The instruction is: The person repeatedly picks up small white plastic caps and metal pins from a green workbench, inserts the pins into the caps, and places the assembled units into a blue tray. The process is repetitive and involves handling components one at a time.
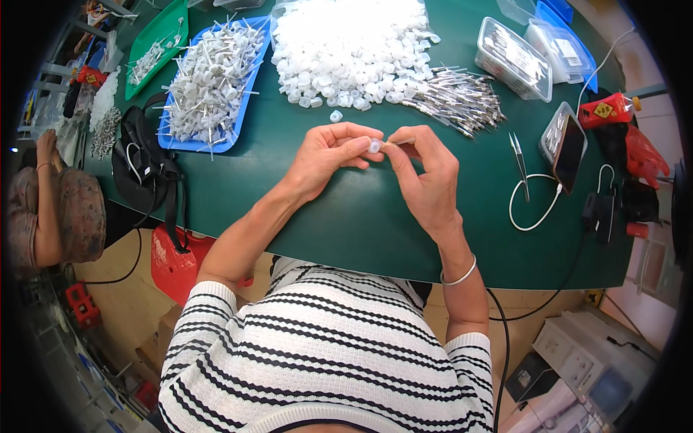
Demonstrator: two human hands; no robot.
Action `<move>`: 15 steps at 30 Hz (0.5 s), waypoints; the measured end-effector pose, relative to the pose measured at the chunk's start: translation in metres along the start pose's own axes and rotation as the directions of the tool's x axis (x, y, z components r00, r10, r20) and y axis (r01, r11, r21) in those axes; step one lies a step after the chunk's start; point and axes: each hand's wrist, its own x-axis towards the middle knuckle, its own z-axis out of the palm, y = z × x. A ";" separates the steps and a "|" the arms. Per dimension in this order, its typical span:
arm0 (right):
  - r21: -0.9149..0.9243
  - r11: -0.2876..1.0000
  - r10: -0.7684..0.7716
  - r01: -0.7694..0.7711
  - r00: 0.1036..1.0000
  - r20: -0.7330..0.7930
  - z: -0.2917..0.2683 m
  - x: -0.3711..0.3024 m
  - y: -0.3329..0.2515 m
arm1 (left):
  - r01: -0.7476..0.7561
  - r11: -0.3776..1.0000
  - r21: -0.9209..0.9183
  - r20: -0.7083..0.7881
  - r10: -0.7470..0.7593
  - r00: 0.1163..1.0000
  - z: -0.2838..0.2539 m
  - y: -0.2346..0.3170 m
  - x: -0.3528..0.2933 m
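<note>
So the small white plastic piece is up in the air over the near part of the table, pinched between thumb and index finger of the left hand. The right hand is right up against it, thumb and fingertips closed on a thin pale rod; can't tell if the rod is actually inside the piece, fingers cover that bit.

Just beyond the hands there's one loose white piece on the green tabletop, then a huge heap of white pieces behind it. A pile of thin metal rods sits against the heap's right side.

Off to the left is a blue tray loaded with pieces that have rods sticking out, and past it a green tray with fewer of them. Black bag next to the blue one.

Over on the right: tweezers, a looped white cable, a phone leaning on a clear container, and a red bottle.

Far left, a co-worker's arm.
</note>
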 end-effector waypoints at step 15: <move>-0.025 1.000 -0.006 0.007 0.999 0.034 -0.002 0.000 0.001 | 0.001 1.000 0.007 -0.002 -0.001 1.000 0.001 -0.001 0.000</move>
